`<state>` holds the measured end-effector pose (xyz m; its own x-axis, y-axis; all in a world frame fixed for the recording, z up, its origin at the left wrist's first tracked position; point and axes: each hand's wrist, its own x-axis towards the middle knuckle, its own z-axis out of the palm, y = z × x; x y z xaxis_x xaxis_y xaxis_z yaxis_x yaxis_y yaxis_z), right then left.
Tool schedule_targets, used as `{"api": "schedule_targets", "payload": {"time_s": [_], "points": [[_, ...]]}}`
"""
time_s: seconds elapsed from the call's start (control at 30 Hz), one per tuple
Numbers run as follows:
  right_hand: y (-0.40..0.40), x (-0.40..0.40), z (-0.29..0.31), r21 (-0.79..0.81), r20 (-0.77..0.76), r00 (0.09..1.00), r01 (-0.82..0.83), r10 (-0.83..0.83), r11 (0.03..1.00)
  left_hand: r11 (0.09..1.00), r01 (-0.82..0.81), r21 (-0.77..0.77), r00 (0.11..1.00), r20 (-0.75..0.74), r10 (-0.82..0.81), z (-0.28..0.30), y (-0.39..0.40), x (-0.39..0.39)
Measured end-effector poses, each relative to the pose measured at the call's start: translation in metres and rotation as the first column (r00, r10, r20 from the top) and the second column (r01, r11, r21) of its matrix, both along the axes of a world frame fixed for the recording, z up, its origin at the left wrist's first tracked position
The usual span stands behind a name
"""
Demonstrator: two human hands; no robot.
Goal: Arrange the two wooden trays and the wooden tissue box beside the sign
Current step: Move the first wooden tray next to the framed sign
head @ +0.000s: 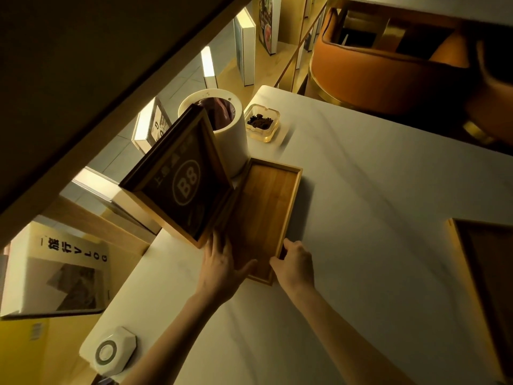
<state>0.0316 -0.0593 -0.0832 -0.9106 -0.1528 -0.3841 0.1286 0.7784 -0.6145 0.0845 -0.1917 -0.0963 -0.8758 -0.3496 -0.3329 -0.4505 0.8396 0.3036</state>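
A long wooden tray [266,207] lies flat on the white table [374,218], right next to the dark framed sign marked B8 [180,179], which leans up at the table's left edge. My left hand [222,262] rests on the tray's near left corner, fingers spread against the sign's base. On the tray's near right rim sits my right hand [294,265], fingers curled over the edge. A second, darker wooden tray [483,262] sits at the right edge of view, partly cut off. No tissue box is visible.
A white cylindrical bin [230,140] stands behind the sign. A glass ashtray [262,123] with dark bits sits beyond it. A white call-button device [111,350] lies at the near left corner. An orange chair [388,59] stands at the far side; books line the left shelf.
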Motion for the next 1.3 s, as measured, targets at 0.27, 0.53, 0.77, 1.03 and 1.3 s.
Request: {"api": "schedule_targets", "payload": {"time_s": [0.27, 0.53, 0.77, 1.03, 1.3], "points": [[0.002, 0.004, -0.002, -0.008, 0.013, 1.000, -0.026, 0.026, 1.000, 0.998, 0.051, -0.032, 0.996, -0.072, -0.054, -0.002, -0.006, 0.007], [0.003, 0.005, 0.000, -0.084, 0.085, 0.996, -0.020, 0.027, 0.996, 0.993, 0.063, -0.099, 0.990, -0.122, -0.075, -0.022, 0.002, 0.043], [-0.003, 0.005, -0.001, -0.130, 0.099, 0.995, -0.011, 0.025, 0.991, 0.998, 0.014, -0.068, 0.997, -0.071, -0.019, -0.019, 0.002, 0.033], [-0.008, 0.001, -0.003, -0.133, 0.082, 0.996, -0.031, 0.042, 0.991, 0.997, 0.018, -0.069, 0.998, -0.055, -0.022, -0.021, -0.004, 0.032], [-0.008, -0.001, -0.003, -0.106, 0.092, 0.993, -0.068, 0.078, 0.992, 0.995, 0.018, -0.097, 0.999, -0.040, -0.022, -0.018, -0.005, 0.030]]}}
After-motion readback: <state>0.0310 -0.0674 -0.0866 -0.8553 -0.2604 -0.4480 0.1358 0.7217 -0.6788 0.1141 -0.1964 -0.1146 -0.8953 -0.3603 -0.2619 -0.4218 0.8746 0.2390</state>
